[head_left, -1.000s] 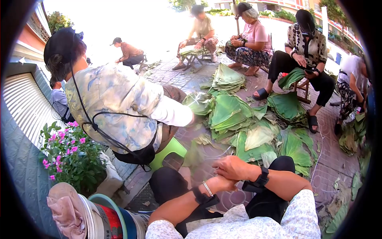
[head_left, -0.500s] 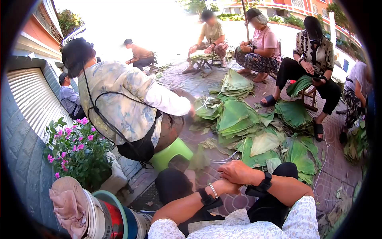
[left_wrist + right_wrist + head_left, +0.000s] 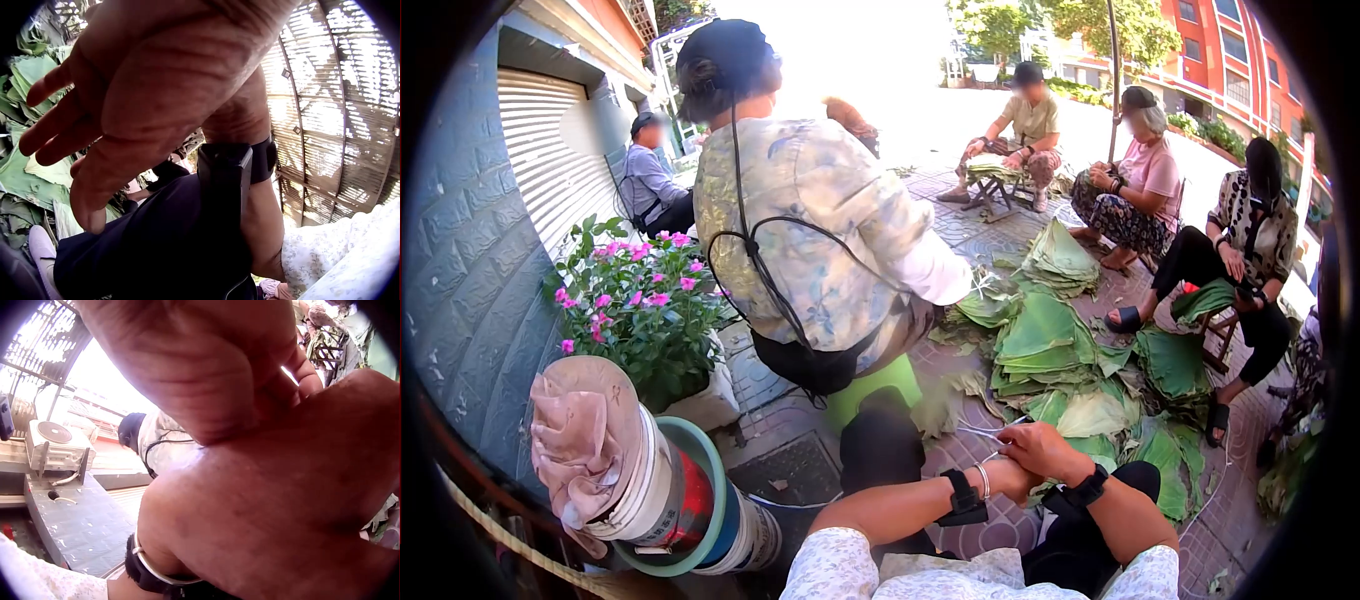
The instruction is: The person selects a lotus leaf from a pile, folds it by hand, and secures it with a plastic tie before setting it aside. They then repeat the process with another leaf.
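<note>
Toward the lower left of the head view, a white bucket point(image 3: 625, 485) is standing within the rim of a green basin point(image 3: 714, 472), with a pink cloth point(image 3: 585, 430) draping over its top; behind, a pale planter point(image 3: 712, 402) is holding pink-flowering plants point(image 3: 645, 320). The person's right hand point(image 3: 1048, 450) is resting across the left hand point(image 3: 1013, 480), near green leaf piles point(image 3: 1040, 340) lying on the paving. In the left wrist view, the left fingers are hanging loosely apart, holding nothing. In the right wrist view, the right fingers are bending loosely over the left hand, partly hidden.
</note>
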### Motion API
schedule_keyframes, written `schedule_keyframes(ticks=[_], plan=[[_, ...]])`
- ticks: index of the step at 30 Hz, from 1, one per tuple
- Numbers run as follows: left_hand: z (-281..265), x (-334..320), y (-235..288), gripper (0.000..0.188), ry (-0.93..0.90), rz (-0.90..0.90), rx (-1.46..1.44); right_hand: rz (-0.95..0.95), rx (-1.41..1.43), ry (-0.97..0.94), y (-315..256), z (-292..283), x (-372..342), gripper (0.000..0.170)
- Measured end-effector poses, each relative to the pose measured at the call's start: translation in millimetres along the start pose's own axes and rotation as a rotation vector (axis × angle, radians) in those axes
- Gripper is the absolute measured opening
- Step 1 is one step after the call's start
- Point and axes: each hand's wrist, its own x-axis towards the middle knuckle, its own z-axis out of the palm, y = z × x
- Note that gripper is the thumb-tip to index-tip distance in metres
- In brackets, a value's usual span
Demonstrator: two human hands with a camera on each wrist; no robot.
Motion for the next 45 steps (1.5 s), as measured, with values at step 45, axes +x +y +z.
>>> schedule_keyframes(ticks=[45], plan=[[-75,-49,4,0.050,0.166,-0.133,-0.118,0.103,0.015,0.262,34,-24,14,0.025]])
